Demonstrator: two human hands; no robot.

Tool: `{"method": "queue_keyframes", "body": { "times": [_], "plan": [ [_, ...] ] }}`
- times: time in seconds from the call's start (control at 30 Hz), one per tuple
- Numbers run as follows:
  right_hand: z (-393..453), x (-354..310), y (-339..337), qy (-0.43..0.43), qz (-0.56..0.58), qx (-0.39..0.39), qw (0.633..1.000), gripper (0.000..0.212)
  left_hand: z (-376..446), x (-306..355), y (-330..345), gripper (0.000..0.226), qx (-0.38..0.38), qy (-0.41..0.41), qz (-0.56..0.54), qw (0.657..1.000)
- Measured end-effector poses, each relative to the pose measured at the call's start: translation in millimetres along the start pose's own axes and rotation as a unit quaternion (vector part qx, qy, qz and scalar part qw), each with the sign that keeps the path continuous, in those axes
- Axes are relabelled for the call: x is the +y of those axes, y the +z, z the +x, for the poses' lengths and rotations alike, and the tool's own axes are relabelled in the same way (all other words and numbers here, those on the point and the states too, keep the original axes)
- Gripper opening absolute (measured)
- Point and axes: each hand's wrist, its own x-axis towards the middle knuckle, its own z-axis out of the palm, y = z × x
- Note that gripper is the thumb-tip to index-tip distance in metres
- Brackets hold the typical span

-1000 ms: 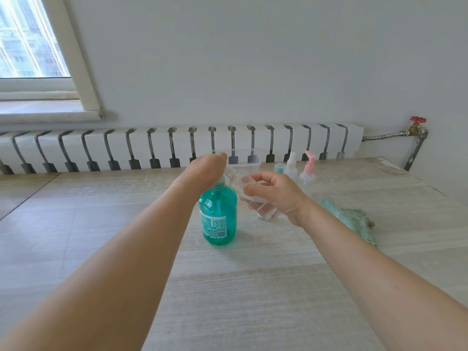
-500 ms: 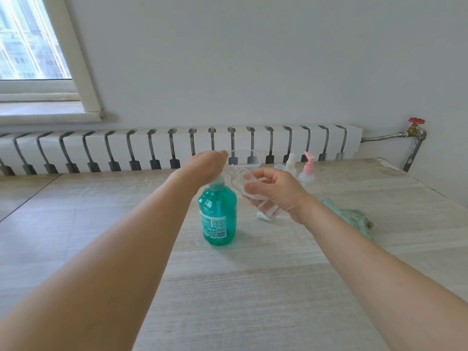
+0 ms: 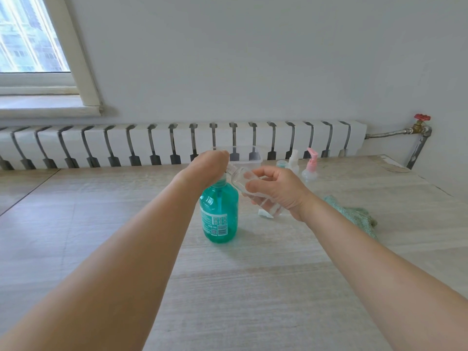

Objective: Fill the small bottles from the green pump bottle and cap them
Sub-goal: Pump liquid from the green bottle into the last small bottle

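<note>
The translucent green plastic pump bottle (image 3: 219,214) is standing upright on the pale wood-grain surface (image 3: 253,287), near the middle. Its pump head is being covered by the left hand (image 3: 205,168), which is resting on top; whether the fingers are curled round the nozzle or laid flat cannot be told, since they are hidden behind the hand itself.

A small clear plastic bottle (image 3: 253,192) is being held tilted in the grip of the right hand (image 3: 276,191), thumb and fingers curled round its body, with its open neck being brought up against the pump's spout just right of the green bottle.

The small bottle is judged to be light, thin-walled and likely slippery if soap runs down it, so it is best being gripped round the middle without squeezing. The green bottle looks mostly full and heavy enough to stay put under a straight downward press.

Farther right, a small pink-pump bottle (image 3: 310,168) and a white-topped small bottle (image 3: 293,160) are waiting beside a clear plastic tub (image 3: 255,158); a green cloth (image 3: 354,216) is lying at the right.
</note>
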Motion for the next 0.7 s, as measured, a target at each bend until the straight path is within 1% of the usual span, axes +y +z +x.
{"method": "queue_keyframes", "body": {
  "times": [0.27, 0.4, 0.47, 0.53, 0.6, 0.67, 0.7],
  "plan": [
    [-4, 0, 2, 0.006, 0.024, -0.005, 1.0, 0.025, -6, -1, -1, 0.049, 0.006, -0.004, 0.002, 1.0],
    [-6, -4, 0, 0.003, 0.024, 0.005, 1.0, 0.03, -12, 0, -7, 0.038, 0.011, -0.003, -0.018, 1.0],
    [-6, -6, -1, -0.002, 0.027, 0.008, 1.0, 0.029, -11, 4, -11, 0.041, 0.001, 0.011, -0.027, 1.0],
    [-6, -7, -1, -0.006, 0.026, 0.008, 1.0, 0.027, -13, 5, -14, 0.048, -0.009, 0.005, -0.031, 0.999],
    [-5, -7, 0, -0.007, 0.021, 0.009, 1.0, 0.028, -14, 6, -16, 0.049, -0.018, 0.009, -0.02, 1.0],
    [-5, -7, 1, -0.005, 0.016, 0.012, 1.0, 0.029, -13, 6, -14, 0.044, -0.023, 0.009, -0.031, 0.999],
    [-4, -7, 1, -0.004, 0.016, 0.012, 1.0, 0.028, -13, 8, -13, 0.037, -0.022, 0.001, -0.037, 0.999]
  ]
}}
